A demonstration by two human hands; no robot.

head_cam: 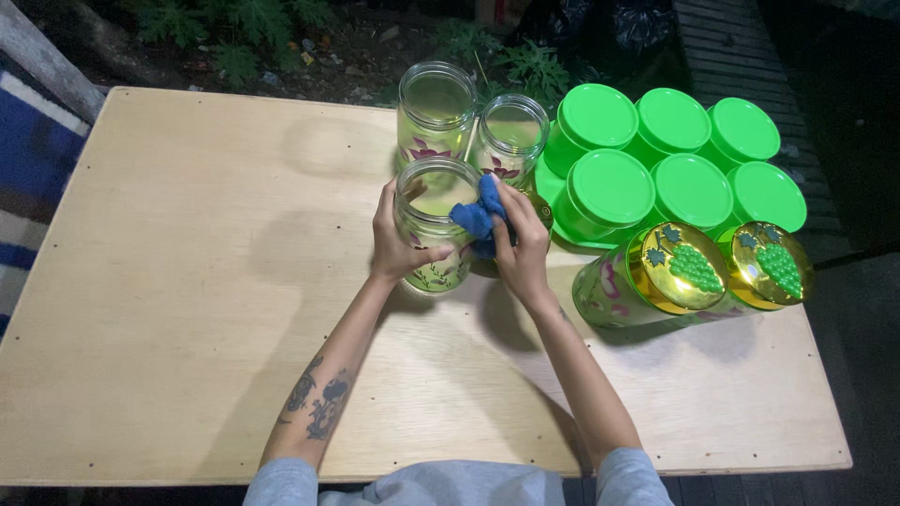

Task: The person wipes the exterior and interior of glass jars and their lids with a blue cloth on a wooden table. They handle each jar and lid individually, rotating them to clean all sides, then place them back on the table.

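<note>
Left hand (398,239) grips a fragile, slippery glass jar (433,225) by its side; right hand (520,245), at 3 o'clock, pinches a soft blue cloth (476,215) against the rim.

1. Far right of the wooden tabletop (187,281): six round containers with bright green lids (611,187), packed in two rows of three, upright, touching.
2. Just in front: two floral containers lying on their sides, gold lids (682,266) facing up-camera, each with a raised green grape cluster.
3. Back centre: two open glass jars (436,98), greenish, painted pink flowers, side by side.
4. Centre: a third open floral jar (433,230), upright, just before those two.
</note>
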